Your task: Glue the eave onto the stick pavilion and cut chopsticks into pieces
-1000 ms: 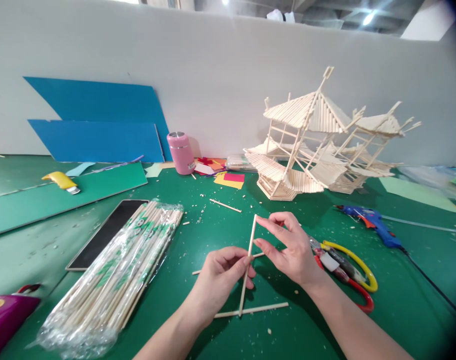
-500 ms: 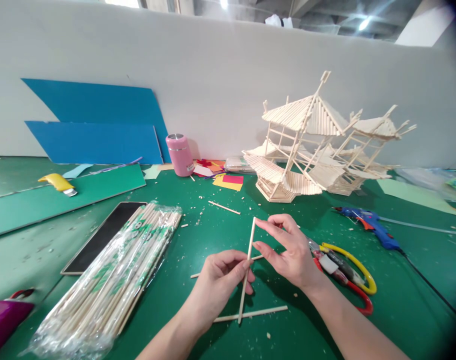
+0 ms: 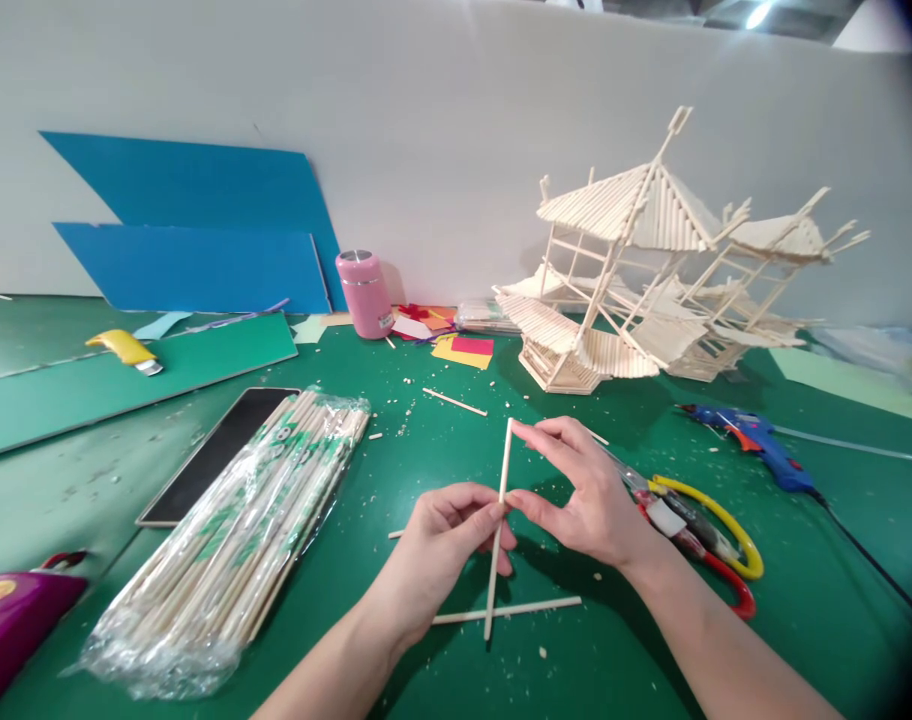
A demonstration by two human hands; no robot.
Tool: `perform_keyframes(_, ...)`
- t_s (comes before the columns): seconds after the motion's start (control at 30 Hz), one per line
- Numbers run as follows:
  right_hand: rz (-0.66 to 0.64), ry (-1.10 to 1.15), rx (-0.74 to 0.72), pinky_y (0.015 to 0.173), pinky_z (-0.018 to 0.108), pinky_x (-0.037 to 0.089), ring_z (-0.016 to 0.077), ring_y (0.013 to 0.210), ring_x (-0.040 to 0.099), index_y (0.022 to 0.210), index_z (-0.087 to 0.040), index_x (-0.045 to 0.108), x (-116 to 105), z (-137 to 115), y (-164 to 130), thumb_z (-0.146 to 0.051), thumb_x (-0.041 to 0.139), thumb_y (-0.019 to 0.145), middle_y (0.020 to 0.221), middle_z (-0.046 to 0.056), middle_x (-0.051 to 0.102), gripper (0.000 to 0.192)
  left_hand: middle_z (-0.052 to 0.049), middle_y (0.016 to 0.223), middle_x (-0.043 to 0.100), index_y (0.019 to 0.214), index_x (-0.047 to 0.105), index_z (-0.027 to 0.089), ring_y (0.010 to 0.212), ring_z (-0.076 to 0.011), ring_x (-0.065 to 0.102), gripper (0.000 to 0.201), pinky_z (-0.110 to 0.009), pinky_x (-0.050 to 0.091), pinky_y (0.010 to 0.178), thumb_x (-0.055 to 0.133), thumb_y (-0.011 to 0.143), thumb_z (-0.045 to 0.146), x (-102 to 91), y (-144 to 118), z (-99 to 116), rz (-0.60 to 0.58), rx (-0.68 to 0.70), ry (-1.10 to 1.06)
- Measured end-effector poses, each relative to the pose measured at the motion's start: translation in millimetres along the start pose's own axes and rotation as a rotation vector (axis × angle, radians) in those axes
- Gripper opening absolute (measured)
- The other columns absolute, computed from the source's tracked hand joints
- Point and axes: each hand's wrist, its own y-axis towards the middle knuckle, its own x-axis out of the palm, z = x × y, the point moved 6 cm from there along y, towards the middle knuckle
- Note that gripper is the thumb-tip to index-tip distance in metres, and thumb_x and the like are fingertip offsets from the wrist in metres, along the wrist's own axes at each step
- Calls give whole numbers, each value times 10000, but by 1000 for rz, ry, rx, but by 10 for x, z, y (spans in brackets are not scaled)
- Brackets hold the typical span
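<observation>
A thin round wooden stick [image 3: 505,460] slants upright in front of me. My left hand [image 3: 448,535] pinches it near its middle between thumb and fingers. At the stick's upper end rests the index fingertip of my right hand [image 3: 591,500], while that thumb touches lower down, by the left thumb. Another wooden stick [image 3: 538,607] lies on the green table behind the held stick's lower end. Part of a further stick [image 3: 395,535] shows left of my left hand, its rest hidden.
Pliers [image 3: 715,530] with yellow and red handles lie right of my hands, beyond them a blue glue gun [image 3: 756,445]. Stick-built pavilion models [image 3: 621,300] stand behind. A plastic-wrapped stick bundle [image 3: 238,540] overlaps a dark flat panel [image 3: 216,455] at left; a pink flask [image 3: 364,295] stands farther back.
My right thumb has slid down the stick to meet my left fingertips. The index finger stays at the top. The whole view has shifted slightly.
</observation>
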Motion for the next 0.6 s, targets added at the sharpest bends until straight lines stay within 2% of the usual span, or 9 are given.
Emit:
perform_keyframes(0.2,-55,-17,10,795,334,427,193,907,468,1222,-150,447,3,-2,29,-343,609,722,978,79,474,560,-30,622,603,767,570,113,502,-120,546,183,-269,398,568,547,768,294,-6,6,-31,-7,1,-12)
perform_keyframes(0.6,-74,-64,26,783,341,434,201,901,476,1217,-158,452,12,-5,31,-363,609,720,967,80,491,560,-31,613,608,732,545,120,499,-123,547,177,-268,401,554,528,778,290,-26,-5,-29,38,20,58)
